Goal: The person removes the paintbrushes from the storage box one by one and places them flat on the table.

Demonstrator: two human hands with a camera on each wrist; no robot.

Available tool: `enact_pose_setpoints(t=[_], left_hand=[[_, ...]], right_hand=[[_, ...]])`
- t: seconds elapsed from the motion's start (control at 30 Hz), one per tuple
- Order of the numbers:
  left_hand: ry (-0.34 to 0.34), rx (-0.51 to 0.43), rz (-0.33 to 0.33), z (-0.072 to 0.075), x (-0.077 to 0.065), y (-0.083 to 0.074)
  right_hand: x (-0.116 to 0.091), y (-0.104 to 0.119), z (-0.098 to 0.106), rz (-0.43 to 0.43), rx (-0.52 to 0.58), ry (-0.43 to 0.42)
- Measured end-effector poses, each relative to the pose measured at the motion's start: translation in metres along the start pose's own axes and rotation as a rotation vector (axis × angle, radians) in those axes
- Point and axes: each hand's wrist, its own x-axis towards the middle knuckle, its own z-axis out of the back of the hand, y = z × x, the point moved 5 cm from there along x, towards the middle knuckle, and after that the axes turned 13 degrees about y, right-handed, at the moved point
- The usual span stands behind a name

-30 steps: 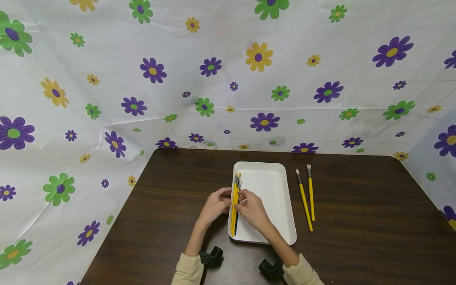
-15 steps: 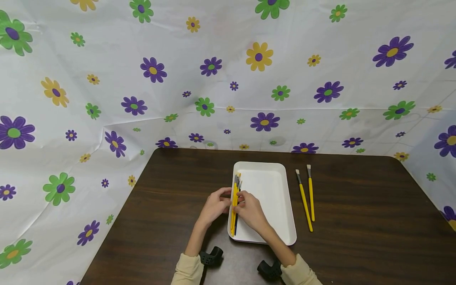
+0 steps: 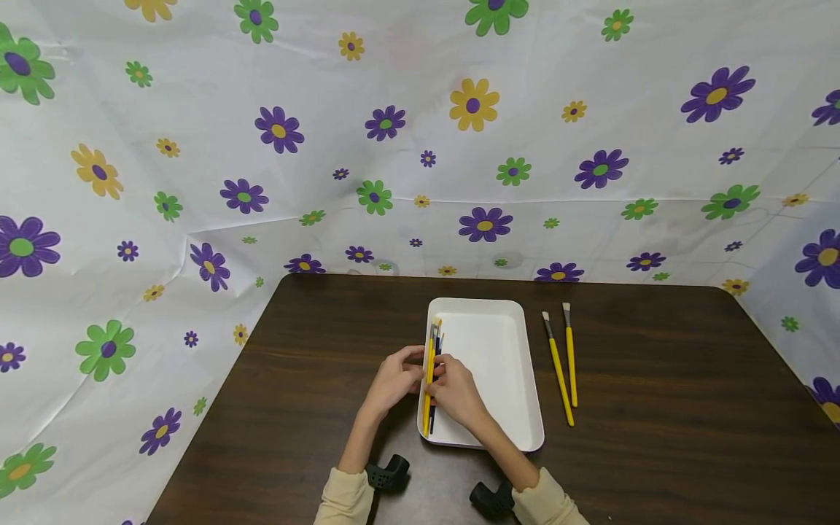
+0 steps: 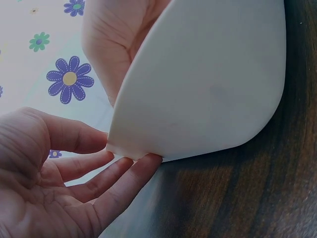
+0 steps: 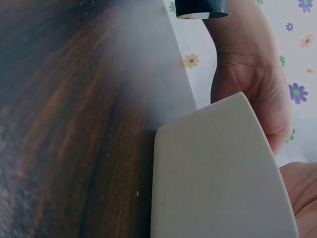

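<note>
Paintbrushes (image 3: 426, 419) lie bundled along the left edge of a white tray (image 3: 502, 364), bristles toward its far left corner, on a dark wood-grain table (image 3: 656, 364). A person's left hand (image 3: 397, 378) rests loosely extended fingers against the outside of that same edge, while the right hand (image 3: 456, 390) bends over the handles from inside the tray; whether its fingertips pinch the brushes or merely press them is hard to tell, the tray wall hiding them in the right wrist view. Two yellow brushes (image 3: 558, 368) lie side by side, tips toward the table's far edge, near the tray's right edge. The slim handles look light, stiff and smooth enough to roll, best held at mid-length, clear of the softer bristles, which could splay under pressure.
</note>
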Motion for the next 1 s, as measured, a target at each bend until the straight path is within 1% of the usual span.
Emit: enact_pose_setpoints(t=[0.3, 0.4, 0.53, 0.73, 1.0], left_hand=[[-0.002, -0.003, 0.002, 0.001, -0.001, 0.000], [-0.003, -0.008, -0.003, 0.001, -0.002, -0.001], [0.000, -0.014, -0.007, 0.000, -0.002, 0.000], [0.001, -0.014, -0.002, 0.000, -0.002, -0.002], [-0.004, -0.018, -0.019, 0.000, -0.002, -0.003]], right_hand=[[0.002, -0.002, -0.001, -0.009, -0.021, 0.004], [0.003, -0.004, -0.001, -0.010, -0.009, 0.013], [0.003, -0.005, 0.000, 0.011, 0.010, 0.023], [0.003, -0.006, 0.002, 0.001, 0.031, 0.031], [0.003, -0.006, 0.014, -0.014, 0.029, -0.007]])
